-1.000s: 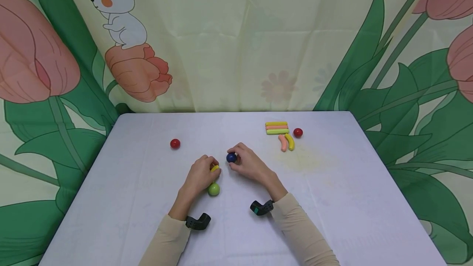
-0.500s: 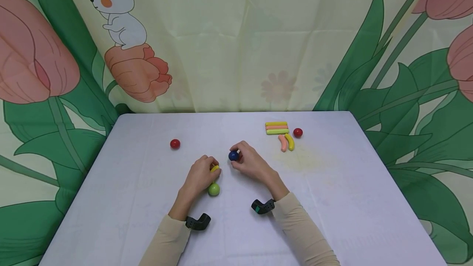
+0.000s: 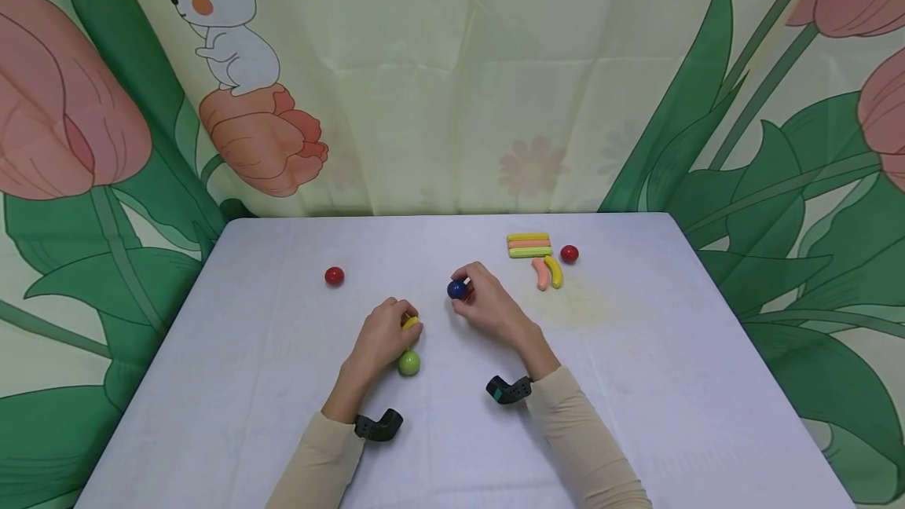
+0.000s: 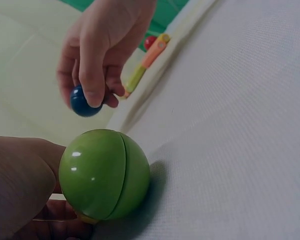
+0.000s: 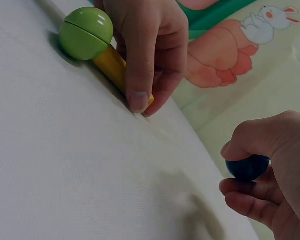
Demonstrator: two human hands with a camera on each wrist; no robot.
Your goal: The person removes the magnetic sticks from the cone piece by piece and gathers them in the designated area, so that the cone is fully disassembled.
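My left hand (image 3: 384, 336) rests low over the cloth and pinches a short yellow stick (image 5: 110, 65) between thumb and fingers. A shiny green ball (image 3: 409, 363) touches the near end of that stick; in the left wrist view a seam runs round it. My right hand (image 3: 491, 306) holds a smaller dark blue ball (image 3: 456, 289) between thumb and fingertips. The right wrist view has this blue ball raised off the table, apart from the yellow stick. Fingers cover much of the stick's far end.
One red ball (image 3: 335, 276) lies at the left. Toward the back right are three straight sticks (image 3: 529, 244) side by side, a pink curved piece (image 3: 540, 274), a yellow curved piece (image 3: 554, 272) and another red ball (image 3: 569, 254). A printed curtain hangs behind the white-covered table (image 3: 636, 383).
The right hand has drawn away from the left, moving to the right and toward the back with the blue ball. The left hand, yellow stick and green ball stay in place.
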